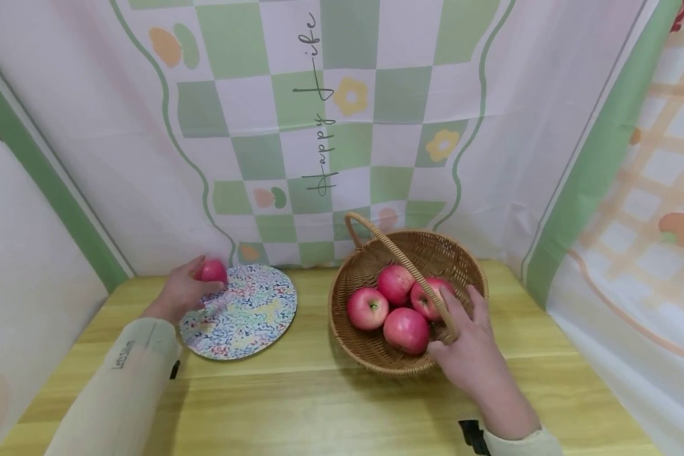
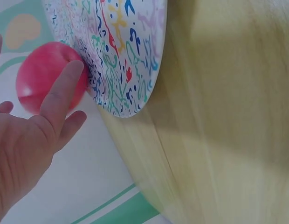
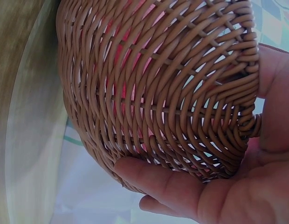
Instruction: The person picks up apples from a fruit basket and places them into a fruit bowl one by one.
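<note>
Behind a yellowish wood-grain tabletop (image 1: 308,411), a hanging white cloth with green-and-white checks (image 1: 348,38) and sideways black "Happy Life" lettering (image 1: 322,107). Off to the right, another hanging cloth with a wide green band and pale orange checks (image 1: 661,158).

On the left part of the tabletop, a flat, round white plate covered in multicoloured squiggles (image 1: 251,310). At its far-left edge, a round, glossy pinkish-red apple (image 1: 213,270), pinched between thumb and fingers of the left hand (image 1: 185,288); cannot tell whether resting on the plate or slightly above.

Right of the plate and apart from it, a round, brown woven wicker basket (image 1: 439,253) with a paler arched handle (image 1: 399,254) slanting across. Inside, four pinkish-red apples (image 1: 406,330), close together.

At the basket's right side, near the handle's foot, the right hand (image 1: 470,354), grasping the rim, with one finger laid along the outer weave in the right wrist view. On both forearms, cream sleeves (image 1: 120,380).
</note>
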Demonstrator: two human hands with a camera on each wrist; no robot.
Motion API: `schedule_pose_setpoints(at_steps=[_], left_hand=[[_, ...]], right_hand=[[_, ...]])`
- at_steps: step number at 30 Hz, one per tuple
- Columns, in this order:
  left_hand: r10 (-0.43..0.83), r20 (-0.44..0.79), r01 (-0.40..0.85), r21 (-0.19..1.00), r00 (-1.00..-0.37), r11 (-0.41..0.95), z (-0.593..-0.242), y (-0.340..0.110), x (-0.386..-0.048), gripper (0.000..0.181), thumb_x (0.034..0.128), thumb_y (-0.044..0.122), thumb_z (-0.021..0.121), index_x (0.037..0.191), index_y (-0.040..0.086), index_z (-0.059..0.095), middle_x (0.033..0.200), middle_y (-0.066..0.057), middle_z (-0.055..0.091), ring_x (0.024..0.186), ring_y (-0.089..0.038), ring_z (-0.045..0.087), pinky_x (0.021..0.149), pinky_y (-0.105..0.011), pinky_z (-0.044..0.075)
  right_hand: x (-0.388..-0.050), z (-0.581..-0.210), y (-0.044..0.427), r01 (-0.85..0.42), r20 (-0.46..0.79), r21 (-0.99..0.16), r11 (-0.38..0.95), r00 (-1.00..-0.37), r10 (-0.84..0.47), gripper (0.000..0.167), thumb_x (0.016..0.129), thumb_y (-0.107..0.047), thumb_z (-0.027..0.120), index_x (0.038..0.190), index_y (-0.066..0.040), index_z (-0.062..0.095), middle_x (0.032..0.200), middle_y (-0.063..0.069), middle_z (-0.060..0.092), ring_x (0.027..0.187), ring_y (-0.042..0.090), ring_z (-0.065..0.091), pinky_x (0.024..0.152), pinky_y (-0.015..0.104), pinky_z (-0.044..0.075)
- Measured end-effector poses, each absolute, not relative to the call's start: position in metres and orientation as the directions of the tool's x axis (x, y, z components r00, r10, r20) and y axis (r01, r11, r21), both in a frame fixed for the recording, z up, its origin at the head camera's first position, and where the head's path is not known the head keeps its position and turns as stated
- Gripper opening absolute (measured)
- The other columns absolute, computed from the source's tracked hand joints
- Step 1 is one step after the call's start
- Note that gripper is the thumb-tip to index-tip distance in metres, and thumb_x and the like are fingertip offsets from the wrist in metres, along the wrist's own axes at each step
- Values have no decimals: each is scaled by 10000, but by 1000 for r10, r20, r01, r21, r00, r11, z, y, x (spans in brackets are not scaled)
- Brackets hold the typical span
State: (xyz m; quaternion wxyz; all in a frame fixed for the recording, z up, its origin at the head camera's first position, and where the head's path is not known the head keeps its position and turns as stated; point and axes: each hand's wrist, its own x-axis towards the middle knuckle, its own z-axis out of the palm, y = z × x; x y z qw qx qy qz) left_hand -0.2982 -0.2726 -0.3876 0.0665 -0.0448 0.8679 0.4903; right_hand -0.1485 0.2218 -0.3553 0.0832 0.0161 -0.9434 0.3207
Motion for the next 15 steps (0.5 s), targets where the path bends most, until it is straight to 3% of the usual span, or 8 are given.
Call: schedule_pose_setpoints(at_steps=[4,15], left_hand=[[-22,-176,-161,835,-984,526,-387,-273,-299,987,899,205,744,1613,188,62,1577,-301,164,1353,-500,320,898,-527,518],[-13,-205,-181,829,-979,529,-384,-275,-297,917,911,219,728,1612,208,137,1592,-236,212,1353,-494,327,906,-550,503]], right_hand=[[-148,-355,222,-78,162,-601,795,-986,26,1006,731,-70,718,1601,-146,220,1615,219,-99,1349,606,194,993,719,319],[-148,-355,222,-73,154,-605,793,-988,27,1000,735,-73,715,1601,-144,220,1616,218,-96,1349,604,197,992,711,328]])
